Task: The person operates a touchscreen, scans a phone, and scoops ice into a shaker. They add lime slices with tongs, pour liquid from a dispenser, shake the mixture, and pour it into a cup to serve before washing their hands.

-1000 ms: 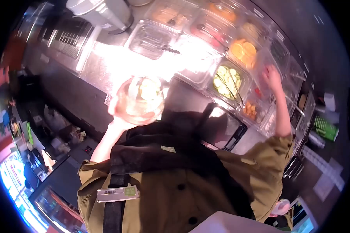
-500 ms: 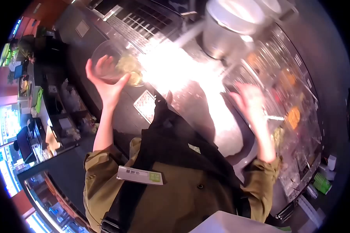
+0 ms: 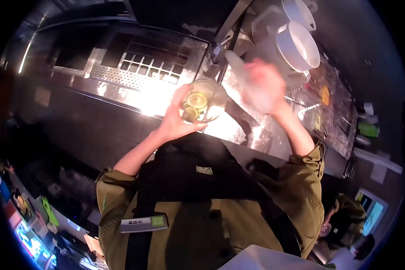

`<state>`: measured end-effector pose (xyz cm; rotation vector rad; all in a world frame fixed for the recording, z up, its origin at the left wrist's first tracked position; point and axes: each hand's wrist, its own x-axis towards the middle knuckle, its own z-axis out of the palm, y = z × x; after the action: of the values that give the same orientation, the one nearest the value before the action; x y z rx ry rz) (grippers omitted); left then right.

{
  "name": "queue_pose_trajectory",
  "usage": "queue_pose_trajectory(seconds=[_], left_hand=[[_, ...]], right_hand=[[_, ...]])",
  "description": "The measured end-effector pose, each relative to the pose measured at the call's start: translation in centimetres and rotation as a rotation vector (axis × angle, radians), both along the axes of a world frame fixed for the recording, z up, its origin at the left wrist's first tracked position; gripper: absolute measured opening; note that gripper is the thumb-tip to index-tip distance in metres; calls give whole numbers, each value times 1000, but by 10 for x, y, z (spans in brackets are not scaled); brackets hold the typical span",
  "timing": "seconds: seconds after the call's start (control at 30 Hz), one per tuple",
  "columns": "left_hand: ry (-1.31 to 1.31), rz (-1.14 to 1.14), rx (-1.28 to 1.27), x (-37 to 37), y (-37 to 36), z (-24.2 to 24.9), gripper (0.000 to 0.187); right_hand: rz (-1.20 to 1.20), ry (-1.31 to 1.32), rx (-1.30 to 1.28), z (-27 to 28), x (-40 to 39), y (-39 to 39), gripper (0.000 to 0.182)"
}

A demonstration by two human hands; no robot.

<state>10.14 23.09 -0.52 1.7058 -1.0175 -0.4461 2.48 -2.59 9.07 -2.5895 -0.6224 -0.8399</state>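
Where fingers (image 3: 180,96) clasp, cup (image 3: 214,100) (clear) holds slices (image 3: 196,100).

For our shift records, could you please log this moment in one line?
left hand: holding clear cup with green slices | right hand: blurred near white container, grip unclear | metal grate: beyond left hand

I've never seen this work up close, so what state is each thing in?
Clear cup: held, citrus slices inside
Left hand: curled around the cup
Right hand: blurred, grip unclear
Nearer white container: standing, contents unclear
Name tag: fastened at the chest
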Motion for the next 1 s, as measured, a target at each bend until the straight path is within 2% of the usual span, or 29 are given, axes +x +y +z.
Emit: queue_pose_trajectory(seconds=[0.07,0.13,0.17,0.27,0.3,0.4,0.43,0.53,0.57,0.6,0.63,0.67,0.7,0.8,0.87,0.97,1.0], left_hand=[[123,-124,12,3,-19,-7,117],[105,-176,-189,11,-28,9,110],[2,-183,-284,17,-31,-11,119],[76,-284,-134,37,-31,-3,126],[78,-353,-54,42,-30,1,138],[101,-359,-102,48,-27,6,141],[235,-301,-180,52,-26,20,143],[-131,-266,-270,62,-32,89,129],[-211,-263,-95,52,-42,108,121],[-297,-257,-147,37,-53,102,115],[-354,-228,-78,27,-58,87,104],[-415,-194,-9,21,-63,75,94],[-389,-230,18,20,-69,74,65],[-420,-192,-194,21,-69,77,51],[-335,-215,-160,22,-69,81,48],[-233,-226,-118,20,-69,82,46],[-275,-253,-134,19,-68,80,46]], right_hand=[[-219,-214,195,50,-12,-13,31],[-374,-445,426,94,-30,-28,32],[-336,-481,550,114,-40,-30,33],[-63,-461,860,154,-71,-22,37],[47,-423,940,160,-79,-17,39],[268,-276,1053,163,-85,6,46],[324,-224,1068,161,-81,15,48],[357,-64,1010,139,-55,47,56],[311,-3,943,121,-42,60,59],[214,39,843,96,-27,76,62],[79,34,714,76,-16,88,64],[101,12,702,72,-12,83,66],[122,-10,691,68,-8,78,67],[137,-148,915,74,-21,80,52],[67,-179,914,77,-24,84,49],[161,-100,961,79,-30,77,48],[191,-82,975,82,-33,73,48]])
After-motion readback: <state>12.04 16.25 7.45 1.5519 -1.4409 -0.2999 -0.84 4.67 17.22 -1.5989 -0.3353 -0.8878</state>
